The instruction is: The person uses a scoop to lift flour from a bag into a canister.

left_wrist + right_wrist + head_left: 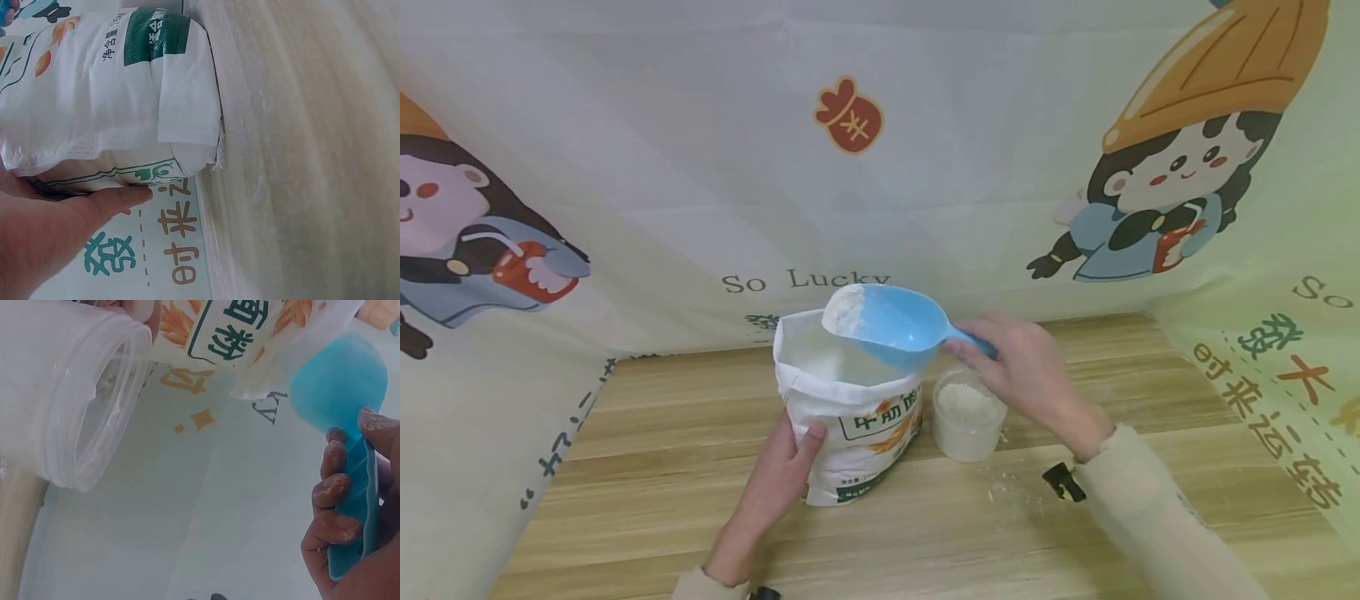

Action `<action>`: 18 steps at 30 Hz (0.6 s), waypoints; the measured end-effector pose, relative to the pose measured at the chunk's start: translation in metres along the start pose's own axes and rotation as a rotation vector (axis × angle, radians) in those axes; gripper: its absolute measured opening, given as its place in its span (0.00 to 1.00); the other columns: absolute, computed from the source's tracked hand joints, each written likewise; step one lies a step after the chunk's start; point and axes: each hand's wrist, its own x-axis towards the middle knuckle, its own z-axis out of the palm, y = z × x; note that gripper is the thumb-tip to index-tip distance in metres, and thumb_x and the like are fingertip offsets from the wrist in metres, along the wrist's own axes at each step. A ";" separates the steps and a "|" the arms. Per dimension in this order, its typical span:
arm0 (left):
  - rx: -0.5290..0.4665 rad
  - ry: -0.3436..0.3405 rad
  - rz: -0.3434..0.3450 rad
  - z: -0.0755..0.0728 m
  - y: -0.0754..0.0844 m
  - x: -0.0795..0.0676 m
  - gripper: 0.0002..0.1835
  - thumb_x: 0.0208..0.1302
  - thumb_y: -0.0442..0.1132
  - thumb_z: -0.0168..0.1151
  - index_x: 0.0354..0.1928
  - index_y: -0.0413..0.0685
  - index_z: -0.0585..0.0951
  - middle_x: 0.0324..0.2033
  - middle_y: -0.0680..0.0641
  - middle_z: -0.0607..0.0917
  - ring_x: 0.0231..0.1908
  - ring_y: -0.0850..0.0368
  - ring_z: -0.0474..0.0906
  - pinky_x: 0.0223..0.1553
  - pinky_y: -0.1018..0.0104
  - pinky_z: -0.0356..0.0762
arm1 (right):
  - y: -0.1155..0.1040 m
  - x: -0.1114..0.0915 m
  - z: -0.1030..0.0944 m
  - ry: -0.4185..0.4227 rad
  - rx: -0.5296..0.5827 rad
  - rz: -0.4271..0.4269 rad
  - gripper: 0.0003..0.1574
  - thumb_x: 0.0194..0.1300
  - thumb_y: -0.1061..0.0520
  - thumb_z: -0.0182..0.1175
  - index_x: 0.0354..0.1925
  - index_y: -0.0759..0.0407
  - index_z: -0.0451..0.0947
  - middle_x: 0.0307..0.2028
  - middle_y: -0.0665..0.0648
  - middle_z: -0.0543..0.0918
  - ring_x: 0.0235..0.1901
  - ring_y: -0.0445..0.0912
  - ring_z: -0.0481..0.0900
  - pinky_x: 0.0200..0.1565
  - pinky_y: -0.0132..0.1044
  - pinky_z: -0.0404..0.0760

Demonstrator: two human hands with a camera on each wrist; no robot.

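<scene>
A blue plastic scoop (898,317) with white flour (847,311) at its front end is held over the open mouth of a white flour bag (865,442). My right hand (1033,367) grips its handle; in the right wrist view flour dusts the fingers (331,490) wrapped round it. The bag stands upright on the table, its top edge folded outward. My left hand (778,467) holds the bag's left side, thumb on the front; the left wrist view shows that hand (56,231) against the bag's lower part. Right of the bag, a clear jar (967,437) contains flour.
Spilled flour (1015,492) dusts the wood-grain table (947,546) in front of the jar. A printed cloth (700,167) with cartoon figures hangs behind and at both sides. A small black clip-like object (1063,482) sits by the right sleeve (1142,492).
</scene>
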 end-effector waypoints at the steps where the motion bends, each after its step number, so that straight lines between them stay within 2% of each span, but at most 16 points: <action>1: 0.000 0.000 0.001 0.000 0.000 0.000 0.22 0.83 0.45 0.50 0.69 0.41 0.68 0.62 0.36 0.79 0.64 0.37 0.75 0.65 0.36 0.71 | 0.001 -0.001 -0.001 0.003 0.000 0.003 0.14 0.71 0.55 0.68 0.50 0.63 0.87 0.40 0.59 0.89 0.36 0.51 0.85 0.38 0.49 0.85; 7: -0.003 -0.002 0.008 0.000 0.001 0.000 0.23 0.83 0.47 0.50 0.70 0.42 0.68 0.63 0.36 0.79 0.65 0.38 0.75 0.65 0.36 0.71 | 0.013 -0.007 -0.009 0.036 -0.007 0.000 0.13 0.69 0.58 0.69 0.50 0.64 0.87 0.40 0.60 0.89 0.34 0.50 0.84 0.37 0.48 0.83; 13: -0.013 0.001 0.020 0.000 -0.001 -0.001 0.24 0.82 0.50 0.50 0.69 0.43 0.68 0.62 0.37 0.80 0.64 0.38 0.75 0.65 0.37 0.71 | 0.025 -0.017 -0.017 0.084 -0.020 0.007 0.12 0.66 0.61 0.71 0.47 0.63 0.88 0.35 0.57 0.88 0.28 0.47 0.78 0.32 0.43 0.78; 18: -0.004 0.006 0.021 0.001 -0.002 0.000 0.24 0.82 0.49 0.50 0.69 0.42 0.68 0.62 0.37 0.80 0.65 0.37 0.75 0.65 0.37 0.71 | 0.035 -0.026 -0.025 0.099 -0.037 0.032 0.11 0.66 0.60 0.71 0.46 0.62 0.88 0.34 0.56 0.87 0.30 0.47 0.78 0.33 0.44 0.78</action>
